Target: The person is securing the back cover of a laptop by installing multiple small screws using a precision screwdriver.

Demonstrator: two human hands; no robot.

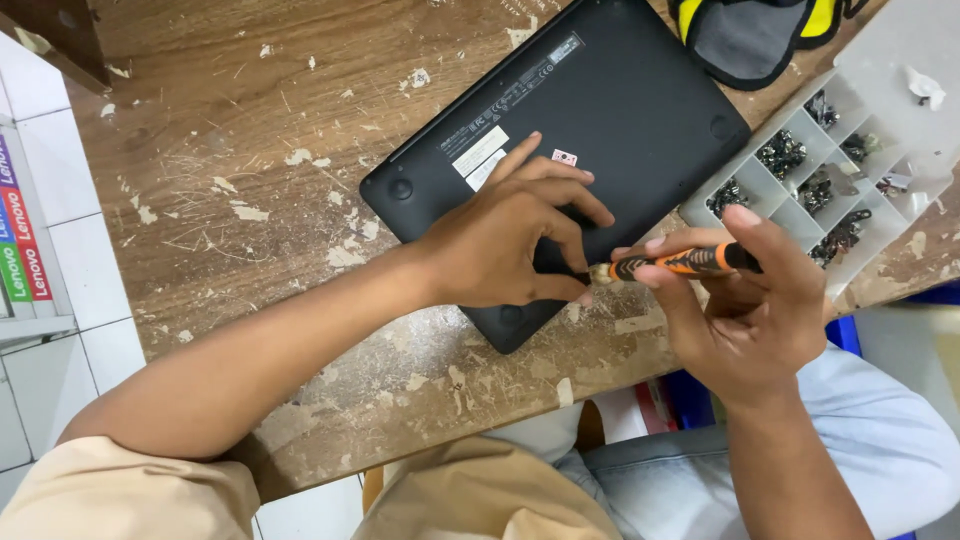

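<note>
A white tiled floor (60, 250) shows at the far left, beside a worn wooden counter (220, 150) flecked with chipped paint. On the counter lies a black laptop (600, 110), turned bottom up, with pale stickers on its underside. The left hand (510, 245) rests on the laptop's near corner, fingers curled, thumb and forefinger pinched at the screwdriver's metal tip. The right hand (745, 310) is closed around an orange-and-black screwdriver (675, 263), held almost level just off the laptop's edge. Further right sits a grey compartment tray (880, 60) holding small dark screws, with a yellow-and-grey pouch (750, 35) above.
</note>
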